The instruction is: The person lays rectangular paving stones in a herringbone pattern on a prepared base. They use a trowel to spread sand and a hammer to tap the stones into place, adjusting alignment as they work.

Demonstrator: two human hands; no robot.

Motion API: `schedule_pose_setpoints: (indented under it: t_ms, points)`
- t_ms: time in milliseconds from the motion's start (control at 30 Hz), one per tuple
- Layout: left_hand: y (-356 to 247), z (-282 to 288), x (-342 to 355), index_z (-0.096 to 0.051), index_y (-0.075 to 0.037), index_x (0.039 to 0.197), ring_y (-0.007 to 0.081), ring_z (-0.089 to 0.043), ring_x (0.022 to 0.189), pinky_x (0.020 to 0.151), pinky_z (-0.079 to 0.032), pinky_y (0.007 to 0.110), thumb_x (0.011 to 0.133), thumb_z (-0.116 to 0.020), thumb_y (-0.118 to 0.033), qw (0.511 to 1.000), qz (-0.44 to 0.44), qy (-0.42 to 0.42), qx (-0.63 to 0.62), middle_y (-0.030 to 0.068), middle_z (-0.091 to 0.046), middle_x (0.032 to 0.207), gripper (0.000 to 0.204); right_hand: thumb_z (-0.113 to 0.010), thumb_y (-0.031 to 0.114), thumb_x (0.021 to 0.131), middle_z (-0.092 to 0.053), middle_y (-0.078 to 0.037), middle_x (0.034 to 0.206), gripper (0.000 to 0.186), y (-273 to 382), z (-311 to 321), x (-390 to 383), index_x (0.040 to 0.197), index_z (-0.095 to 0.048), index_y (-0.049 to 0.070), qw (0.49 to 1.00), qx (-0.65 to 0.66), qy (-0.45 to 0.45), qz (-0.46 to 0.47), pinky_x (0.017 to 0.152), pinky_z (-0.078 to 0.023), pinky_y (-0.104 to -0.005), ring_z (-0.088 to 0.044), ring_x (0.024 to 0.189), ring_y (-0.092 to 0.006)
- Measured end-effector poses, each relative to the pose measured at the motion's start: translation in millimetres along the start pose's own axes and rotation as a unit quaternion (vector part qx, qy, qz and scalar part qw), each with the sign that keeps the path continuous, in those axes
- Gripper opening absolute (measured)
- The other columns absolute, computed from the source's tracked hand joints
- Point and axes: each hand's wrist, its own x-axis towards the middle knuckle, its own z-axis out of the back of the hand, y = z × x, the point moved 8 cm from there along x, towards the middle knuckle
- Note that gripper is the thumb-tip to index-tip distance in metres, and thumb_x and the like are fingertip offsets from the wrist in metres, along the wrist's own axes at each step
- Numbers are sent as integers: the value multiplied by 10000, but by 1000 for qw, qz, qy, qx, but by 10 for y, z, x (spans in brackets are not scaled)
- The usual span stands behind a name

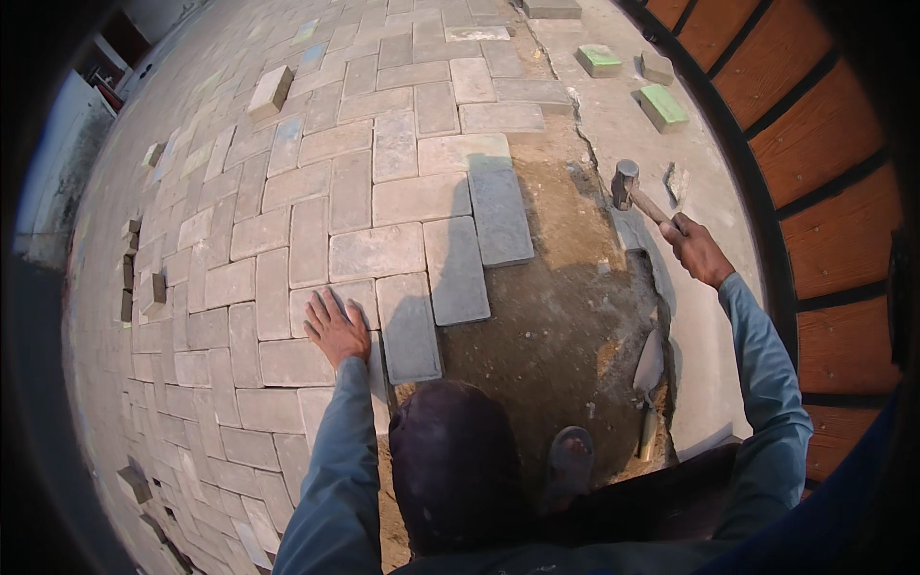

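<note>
Around the wooden handle of a hammer (pixel 627 186) with a blocky metal head, my right hand (pixel 698 251) is closed. The hammer is held up at the right, over the concrete strip's broken edge. My left hand (pixel 337 328) lies flat with fingers spread on a grey paving block (pixel 309 305) of the laid herringbone paving. Just right of that hand, another paving block (pixel 408 328) sits at the border of the bare soil (pixel 537 355). A trowel (pixel 649 369) with a pale handle lies on the soil's right side, below my right hand.
Green-topped blocks (pixel 661 107) and a grey block (pixel 656 67) rest on the concrete strip (pixel 704 364). Wooden panels in a black frame (pixel 815 182) border the right side. Loose blocks stand on the paving, one (pixel 271 92) towards the far side. My sandalled foot (pixel 572 455) is on the soil.
</note>
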Motion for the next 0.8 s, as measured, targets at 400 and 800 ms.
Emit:
schedule_pose_setpoints:
  t_ms: [400,800]
  points:
    - [-121,-37,0,-346,-110,1592,360,-219,1547,1252,-140,528,1058,-371,-446,1000,-3,11,-3,170,-287,1663,632,-544,462,1024,-678,-332,1097,536,1313,-1827,1360,1144,-573,-59,991,69,-35,107,899,-507,-515,-647,1019,-525]
    - [-82,27,53,-335,-106,1596,358,-206,1553,1257,-127,529,1059,-375,-431,1000,5,18,11,167,-281,1667,629,-555,396,1031,-690,-319,1043,437,1581,-2043,1068,1114,-560,-33,993,-8,-75,94,808,-527,-549,-674,952,-510]
